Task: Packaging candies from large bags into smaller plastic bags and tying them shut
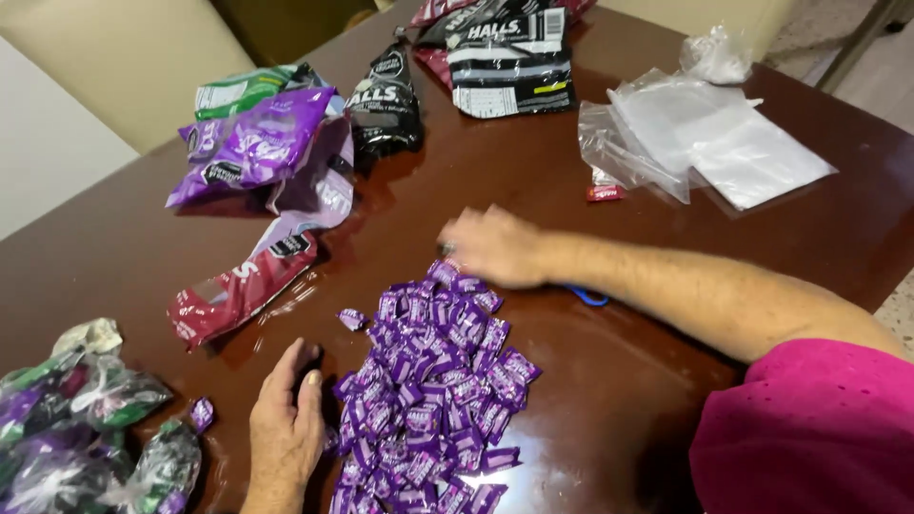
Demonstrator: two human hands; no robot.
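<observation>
A pile of several purple-wrapped candies (433, 381) lies on the dark wooden table (124, 257). My left hand (286, 428) rests flat on the table, palm down, against the pile's left edge. My right hand (493, 246) reaches across from the right, blurred, with its fingers over the far end of the pile. Whether it grips a candy I cannot tell. A single purple candy (351, 319) lies apart at the pile's upper left, another (202, 413) sits further left.
Opened candy bags lie at the back: purple (257, 143), green (243, 90), black (386, 100), black-and-white (509, 62), maroon (238, 290). Clear plastic bags (705, 133) at back right, with a small red candy (605, 193). Filled knotted bags (86, 428) at front left. A blue object (588, 297) under my right forearm.
</observation>
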